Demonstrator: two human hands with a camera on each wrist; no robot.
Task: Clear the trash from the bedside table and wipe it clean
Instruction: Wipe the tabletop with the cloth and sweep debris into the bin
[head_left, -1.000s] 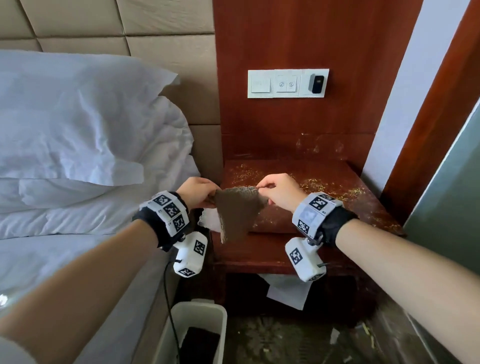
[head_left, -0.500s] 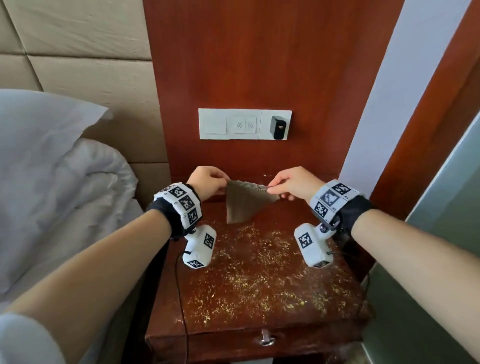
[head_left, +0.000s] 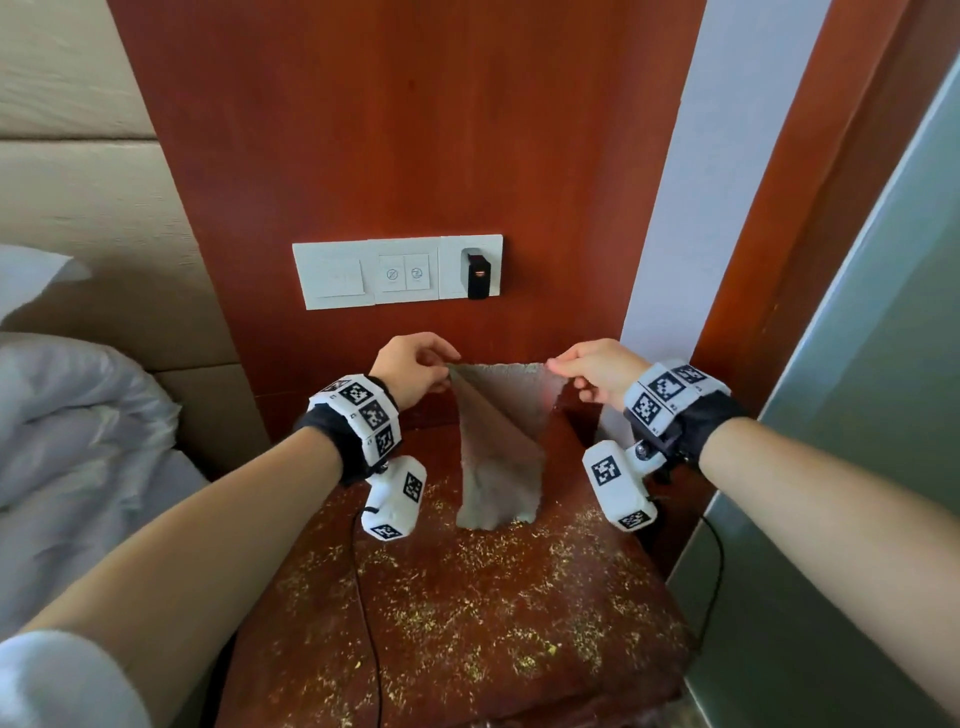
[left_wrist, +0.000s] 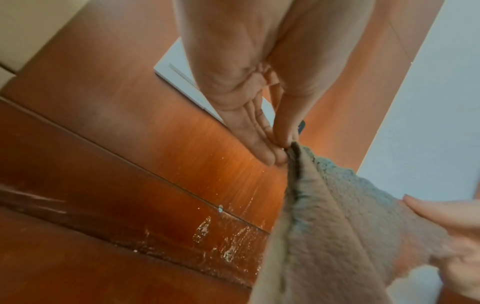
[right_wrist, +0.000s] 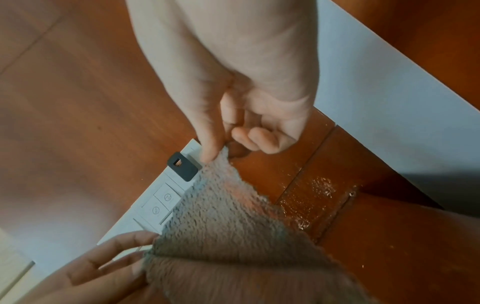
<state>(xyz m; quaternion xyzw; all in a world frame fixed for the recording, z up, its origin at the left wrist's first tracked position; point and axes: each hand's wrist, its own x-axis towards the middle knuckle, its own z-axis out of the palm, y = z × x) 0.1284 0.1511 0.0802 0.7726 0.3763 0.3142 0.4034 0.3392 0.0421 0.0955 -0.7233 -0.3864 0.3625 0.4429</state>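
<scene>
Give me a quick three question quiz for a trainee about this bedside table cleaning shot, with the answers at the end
1. True or false: only one hand holds the grey cloth.
2. What lies scattered over the bedside table top?
A. coins
B. yellowish crumbs
C. water drops
3. Fill in: the black charger is plugged into the white ____ on the wood panel.

Key
1. False: the left hand and right hand each pinch a top corner.
2. B
3. Switch plate.

reddish-brown wooden bedside table (head_left: 613, 670) is covered all over in tiny yellowish-green crumbs (head_left: 467, 613), thin black cable (head_left: 370, 618) trailing across
</scene>
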